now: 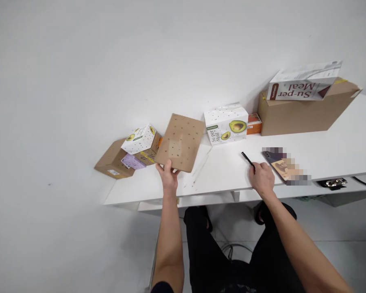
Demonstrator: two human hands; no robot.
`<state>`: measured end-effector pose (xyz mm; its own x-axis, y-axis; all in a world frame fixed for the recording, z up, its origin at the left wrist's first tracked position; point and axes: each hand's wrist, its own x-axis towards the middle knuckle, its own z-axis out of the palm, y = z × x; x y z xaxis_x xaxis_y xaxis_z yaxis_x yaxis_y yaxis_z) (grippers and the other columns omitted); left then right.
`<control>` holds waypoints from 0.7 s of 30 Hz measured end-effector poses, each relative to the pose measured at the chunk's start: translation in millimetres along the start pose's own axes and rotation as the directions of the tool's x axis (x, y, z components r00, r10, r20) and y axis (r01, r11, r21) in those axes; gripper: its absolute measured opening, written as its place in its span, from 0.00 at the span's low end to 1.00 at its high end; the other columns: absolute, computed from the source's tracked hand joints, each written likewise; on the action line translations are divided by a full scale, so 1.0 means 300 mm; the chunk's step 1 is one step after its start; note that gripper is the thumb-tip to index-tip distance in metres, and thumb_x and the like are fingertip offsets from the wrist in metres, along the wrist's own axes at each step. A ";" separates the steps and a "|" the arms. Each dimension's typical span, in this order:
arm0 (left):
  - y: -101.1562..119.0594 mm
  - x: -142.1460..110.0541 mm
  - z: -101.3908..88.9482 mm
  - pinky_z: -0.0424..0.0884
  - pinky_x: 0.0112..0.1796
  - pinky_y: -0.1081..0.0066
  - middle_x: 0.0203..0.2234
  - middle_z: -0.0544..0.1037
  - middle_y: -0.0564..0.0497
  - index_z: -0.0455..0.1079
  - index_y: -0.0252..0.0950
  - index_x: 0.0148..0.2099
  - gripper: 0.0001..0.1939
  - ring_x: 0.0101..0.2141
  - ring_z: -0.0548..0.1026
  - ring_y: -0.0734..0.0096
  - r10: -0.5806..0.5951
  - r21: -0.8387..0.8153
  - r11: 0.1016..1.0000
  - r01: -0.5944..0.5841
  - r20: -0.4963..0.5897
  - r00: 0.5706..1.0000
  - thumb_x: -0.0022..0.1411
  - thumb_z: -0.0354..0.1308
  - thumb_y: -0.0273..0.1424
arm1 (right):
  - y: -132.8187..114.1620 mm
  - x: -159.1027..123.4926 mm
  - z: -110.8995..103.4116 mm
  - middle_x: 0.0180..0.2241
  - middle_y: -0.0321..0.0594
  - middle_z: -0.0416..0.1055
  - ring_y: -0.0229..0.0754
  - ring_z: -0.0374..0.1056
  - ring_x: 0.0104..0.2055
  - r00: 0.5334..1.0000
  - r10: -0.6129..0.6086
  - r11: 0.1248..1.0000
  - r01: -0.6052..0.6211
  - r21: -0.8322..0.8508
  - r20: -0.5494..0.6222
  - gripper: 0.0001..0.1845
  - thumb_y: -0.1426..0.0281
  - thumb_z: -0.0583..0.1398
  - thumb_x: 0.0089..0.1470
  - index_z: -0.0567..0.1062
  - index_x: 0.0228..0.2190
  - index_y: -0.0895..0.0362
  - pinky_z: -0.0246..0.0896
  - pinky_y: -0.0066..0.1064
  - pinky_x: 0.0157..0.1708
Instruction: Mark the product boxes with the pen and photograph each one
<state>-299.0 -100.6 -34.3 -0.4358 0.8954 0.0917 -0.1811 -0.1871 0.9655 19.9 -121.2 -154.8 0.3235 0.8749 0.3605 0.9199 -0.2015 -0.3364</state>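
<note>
My left hand grips the near edge of a brown cardboard box marked with dark dots, thumb on its upper face. The box is tilted, with a paler rectangular patch on that face. At the right, my right hand rests by the table's front edge, fingers closed around a black pen that points away to the left. Just right of that hand lies a phone with a picture on its back, partly pixelated. Behind the held box stands a white avocado box.
On the white table, a large carton carries a white "Su-per Meal" pack. A small orange box sits beside it. At the left are another carton, a lilac box and a smaller avocado box.
</note>
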 end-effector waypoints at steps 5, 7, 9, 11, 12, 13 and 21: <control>-0.049 -0.105 -0.015 0.74 0.40 0.66 0.52 0.71 0.48 0.60 0.48 0.56 0.33 0.49 0.72 0.58 -0.097 0.112 0.991 0.076 0.190 0.977 0.48 0.63 0.43 | -0.005 0.002 -0.003 0.35 0.50 0.69 0.47 0.60 0.38 1.000 0.022 1.000 -0.022 -0.003 0.021 0.19 0.68 0.50 0.60 0.78 0.43 0.60 0.50 0.34 0.35; -0.080 -0.110 0.003 0.74 0.40 0.65 0.51 0.72 0.48 0.61 0.46 0.56 0.34 0.49 0.72 0.57 -0.144 0.157 0.981 0.110 0.224 0.964 0.47 0.63 0.45 | -0.008 0.004 -0.006 0.36 0.50 0.69 0.47 0.60 0.38 0.999 0.037 0.999 -0.037 0.000 0.033 0.20 0.68 0.49 0.61 0.78 0.43 0.60 0.50 0.34 0.35; -0.115 -0.105 0.020 0.74 0.40 0.64 0.50 0.72 0.47 0.61 0.45 0.57 0.35 0.49 0.72 0.56 -0.163 0.174 0.977 0.125 0.224 0.961 0.47 0.62 0.47 | -0.011 0.005 -0.009 0.36 0.50 0.69 0.47 0.60 0.38 0.998 0.048 0.999 -0.048 0.005 0.043 0.20 0.67 0.49 0.60 0.78 0.43 0.60 0.51 0.34 0.35; -0.150 -0.096 0.032 0.74 0.41 0.64 0.51 0.72 0.46 0.60 0.45 0.59 0.37 0.49 0.73 0.56 -0.168 0.169 0.977 0.132 0.219 0.961 0.48 0.62 0.49 | -0.012 0.006 -0.011 0.36 0.50 0.68 0.47 0.59 0.38 0.997 0.054 0.998 -0.054 0.010 0.047 0.20 0.68 0.50 0.60 0.78 0.43 0.60 0.51 0.35 0.36; -0.166 -0.092 0.036 0.74 0.41 0.64 0.51 0.72 0.46 0.59 0.45 0.59 0.38 0.50 0.73 0.56 -0.165 0.162 0.978 0.130 0.221 0.961 0.48 0.62 0.50 | -0.012 0.006 -0.011 0.36 0.50 0.68 0.47 0.59 0.38 0.997 0.054 0.998 -0.055 0.011 0.046 0.20 0.68 0.50 0.60 0.78 0.43 0.60 0.51 0.35 0.36; -0.181 -0.088 0.040 0.73 0.42 0.64 0.52 0.71 0.45 0.59 0.45 0.60 0.38 0.50 0.72 0.56 -0.157 0.152 0.981 0.124 0.230 0.960 0.48 0.62 0.50 | -0.012 0.005 -0.011 0.36 0.50 0.68 0.48 0.59 0.39 0.998 0.054 0.998 -0.054 0.010 0.045 0.20 0.68 0.50 0.60 0.78 0.43 0.60 0.51 0.35 0.36; -0.205 -0.085 0.042 0.66 0.54 0.62 0.61 0.62 0.40 0.44 0.44 0.68 0.53 0.59 0.65 0.56 0.038 0.075 0.995 -0.070 0.371 0.928 0.47 0.66 0.49 | -0.014 0.008 -0.008 0.38 0.51 0.68 0.48 0.58 0.40 0.996 0.075 0.997 -0.076 0.005 0.048 0.20 0.67 0.49 0.61 0.76 0.46 0.59 0.50 0.34 0.37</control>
<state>-265.6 -106.8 -92.8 -0.0842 0.9737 0.2119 -0.0834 -0.2188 0.9722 17.3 -119.3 -150.4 0.3809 0.8773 0.2920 0.8916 -0.2649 -0.3672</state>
